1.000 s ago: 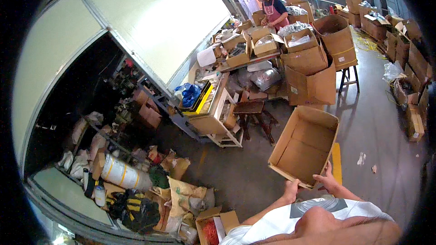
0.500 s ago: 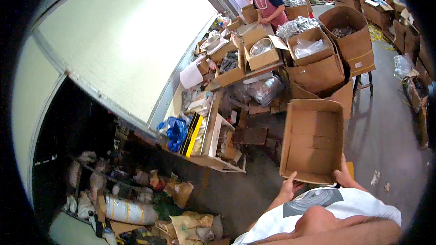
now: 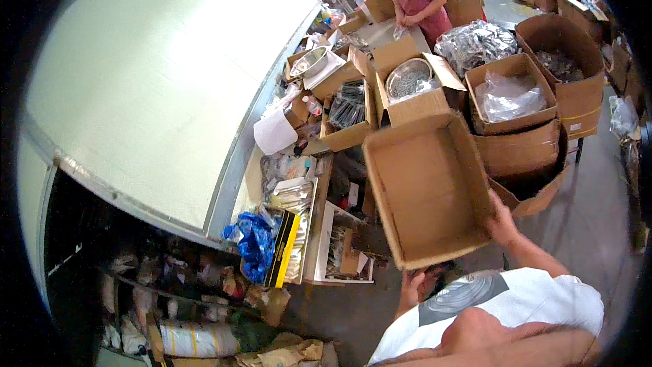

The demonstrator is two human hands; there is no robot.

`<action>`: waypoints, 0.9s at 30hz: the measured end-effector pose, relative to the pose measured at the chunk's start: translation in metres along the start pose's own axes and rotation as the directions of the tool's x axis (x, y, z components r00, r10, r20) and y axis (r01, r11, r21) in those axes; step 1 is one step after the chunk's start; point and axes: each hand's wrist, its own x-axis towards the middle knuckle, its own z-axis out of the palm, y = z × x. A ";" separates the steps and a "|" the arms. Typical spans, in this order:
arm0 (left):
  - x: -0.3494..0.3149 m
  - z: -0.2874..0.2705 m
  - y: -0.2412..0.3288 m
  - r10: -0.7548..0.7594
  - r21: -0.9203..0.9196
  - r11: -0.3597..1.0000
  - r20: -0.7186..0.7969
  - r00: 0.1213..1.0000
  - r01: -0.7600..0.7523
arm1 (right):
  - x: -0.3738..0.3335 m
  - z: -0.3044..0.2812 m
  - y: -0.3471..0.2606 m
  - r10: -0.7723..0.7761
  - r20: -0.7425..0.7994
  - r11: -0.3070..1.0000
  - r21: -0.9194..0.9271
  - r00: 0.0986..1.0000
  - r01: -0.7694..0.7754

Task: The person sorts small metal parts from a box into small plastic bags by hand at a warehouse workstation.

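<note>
We hold a large, shallow, open-topped brown cardboard box point(image 3: 435, 194) tilted up in front of us, its bare inside facing our view. Taking the middle of that box as the centre of the clock, our bare right hand point(image 3: 502, 223) is clamped on the side wall at four o'clock. Our bare left hand point(image 3: 411, 289) is at the near edge at six o'clock, its fingers in shadow, and we cannot tell how firmly it closes; the two hands are apart from each other. At twelve o'clock we see an open brown carton point(image 3: 418, 109) around a round silvery metal bowl point(image 3: 411, 62), near the edge of a crowded pale tabletop point(image 3: 377, 37). Farther off in that direction stands a co-worker in a dark top and pink apron point(image 3: 421, 7), hands close together. At half past ten sits a small brown carton point(image 3: 350, 138) of dark, slender, plastic-wrapped pieces point(image 3: 348, 103). At one o'clock we have a square brown carton point(image 3: 519, 122) with crumpled clear plastic point(image 3: 509, 97) inside, and beside it a tall, rounded brown carton point(image 3: 577, 102). Toward half past eight, a crumpled shiny blue plastic bag point(image 3: 255, 245) lies beside a black-and-yellow flat box point(image 3: 283, 251).
</note>
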 end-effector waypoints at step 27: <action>0.430 0.008 0.163 0.008 0.666 0.741 0.116 0.993 -0.084 | 0.251 -0.289 0.031 0.202 -0.633 0.670 -0.467 0.747 -0.577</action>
